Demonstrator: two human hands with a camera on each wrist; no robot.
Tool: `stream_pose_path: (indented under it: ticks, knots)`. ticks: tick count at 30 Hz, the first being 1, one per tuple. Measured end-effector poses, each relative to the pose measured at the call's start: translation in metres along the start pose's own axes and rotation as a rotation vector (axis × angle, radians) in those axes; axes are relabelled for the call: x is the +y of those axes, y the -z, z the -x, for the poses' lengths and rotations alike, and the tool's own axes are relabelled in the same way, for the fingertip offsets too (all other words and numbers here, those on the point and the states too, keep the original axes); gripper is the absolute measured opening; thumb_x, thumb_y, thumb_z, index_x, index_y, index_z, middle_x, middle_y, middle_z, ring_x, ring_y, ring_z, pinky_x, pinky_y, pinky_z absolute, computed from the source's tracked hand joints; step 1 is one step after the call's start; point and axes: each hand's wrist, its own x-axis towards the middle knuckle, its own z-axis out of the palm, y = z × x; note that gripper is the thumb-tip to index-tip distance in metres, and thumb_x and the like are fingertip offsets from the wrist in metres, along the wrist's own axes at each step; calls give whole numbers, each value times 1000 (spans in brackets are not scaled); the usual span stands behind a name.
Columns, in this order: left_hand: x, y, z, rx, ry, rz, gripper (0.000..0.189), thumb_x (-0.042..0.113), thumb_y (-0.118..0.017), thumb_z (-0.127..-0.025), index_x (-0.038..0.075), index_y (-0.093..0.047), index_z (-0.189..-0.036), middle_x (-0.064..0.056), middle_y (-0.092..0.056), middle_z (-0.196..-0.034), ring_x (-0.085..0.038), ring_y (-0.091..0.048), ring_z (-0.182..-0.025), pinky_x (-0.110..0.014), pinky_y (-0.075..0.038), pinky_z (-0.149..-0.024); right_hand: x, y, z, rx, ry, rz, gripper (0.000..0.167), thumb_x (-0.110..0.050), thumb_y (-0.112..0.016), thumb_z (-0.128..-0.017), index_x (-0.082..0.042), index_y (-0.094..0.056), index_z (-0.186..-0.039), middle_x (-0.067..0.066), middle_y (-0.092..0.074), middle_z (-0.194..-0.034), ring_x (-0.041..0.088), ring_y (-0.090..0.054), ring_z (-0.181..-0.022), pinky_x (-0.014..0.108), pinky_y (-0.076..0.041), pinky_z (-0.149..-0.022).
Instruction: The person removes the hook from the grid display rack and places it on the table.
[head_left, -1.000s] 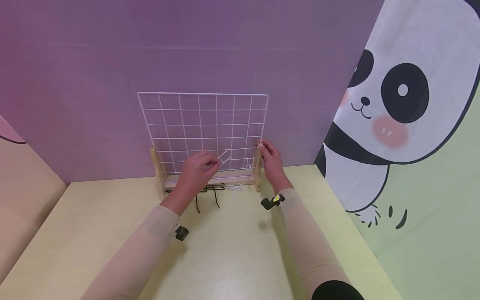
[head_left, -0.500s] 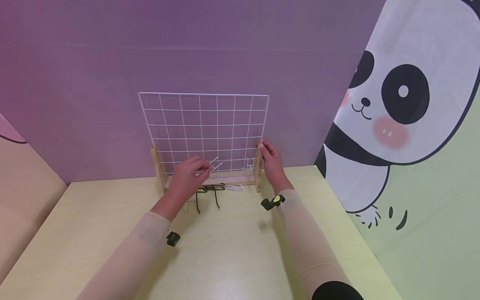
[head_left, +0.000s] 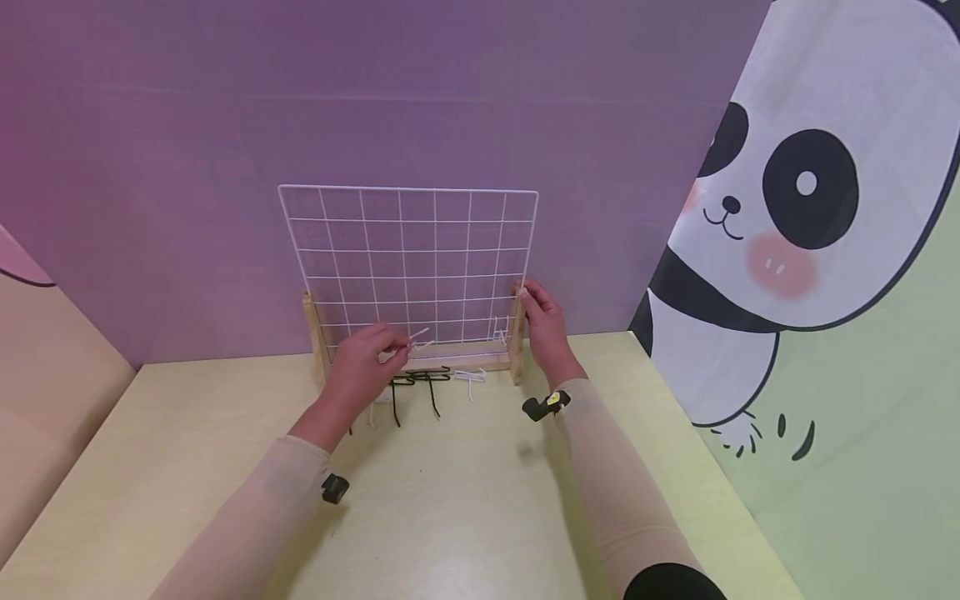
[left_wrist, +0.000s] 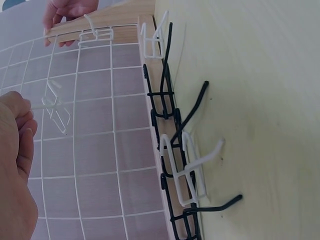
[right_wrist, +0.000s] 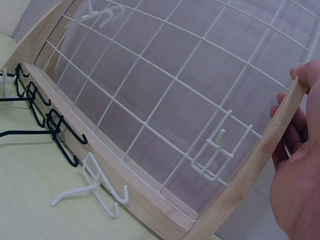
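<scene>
My left hand (head_left: 363,362) pinches a white wire hook (left_wrist: 56,107) by its prong, between thumb and fingers. The hook is in front of the lower part of a white wire grid panel (head_left: 416,220), which stands upright in a wooden base. At the right, my right hand (head_left: 546,329) grips the wooden upright (right_wrist: 252,157) of that base, thumb on the near side and fingers behind. Another white hook (right_wrist: 220,150) hangs on the grid's lower right, close to this upright.
Along the base's front, several black hooks (head_left: 431,375) lie on the pale table (head_left: 450,517). A white hook (right_wrist: 95,187) lies at the row's right end, and another white hook (left_wrist: 187,172) is among the black ones. A purple wall (head_left: 187,208) rises behind.
My left hand has moved left and lower in the head view, carrying the white hook along in front of the grid. My right hand stays on the upright.
</scene>
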Motion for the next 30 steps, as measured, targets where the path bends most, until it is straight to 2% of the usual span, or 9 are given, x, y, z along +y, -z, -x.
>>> stream_pose_path:
  ticks: [16,25,30]
  knots:
    - [-9,-3,14,-41,12,2,10,1,-85,-96,4,-84,-105,-4,-76,-100,-27,-76,-96,-47,-66,-83,2,1,-1,-4,2,14,38,-27,-58,-117,-7,-65,-149,12,-65,-151,26,-52,-150,47,-36,-130]
    - [-14,-7,22,-77,34,-14,10,3,-85,-96,5,-84,-105,-3,-75,-100,-25,-77,-92,-42,-68,-80,2,1,0,-11,4,36,38,-31,-58,-117,-9,-66,-148,9,-65,-150,26,-52,-150,48,-35,-130]
    - [-18,-11,26,-75,13,-26,10,2,-86,-95,6,-84,-105,-4,-78,-101,-23,-76,-89,-42,-66,-79,3,2,-1,-8,0,45,38,-32,-58,-117,-10,-66,-147,7,-65,-150,24,-52,-150,46,-36,-130]
